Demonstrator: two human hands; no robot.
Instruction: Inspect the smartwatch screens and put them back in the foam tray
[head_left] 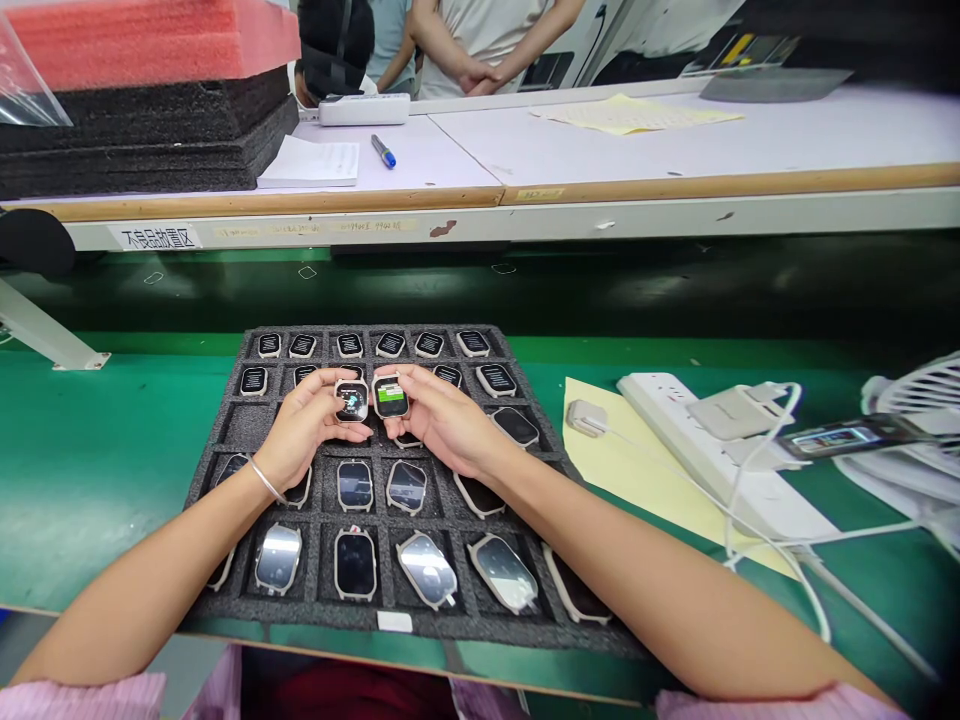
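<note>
My left hand [304, 430] pinches a small watch body [352, 400] whose lit screen shows a dark dial. My right hand [442, 420] grips a second watch body [391, 396] with a green and white lit screen. Both are held side by side, just above the middle of a black foam tray [225, 425]. The tray's pockets hold several more watch bodies with dark screens, such as one in the front row [355, 563]. A thin bangle circles my left wrist.
The tray lies on a green bench. To its right are a yellow sheet [637, 480], a white power strip [675, 430] with cables, a phone [847, 437] and a white fan [922, 400]. Behind is a white shelf with foam stacks [150, 130], a pen [383, 151] and papers. People stand beyond.
</note>
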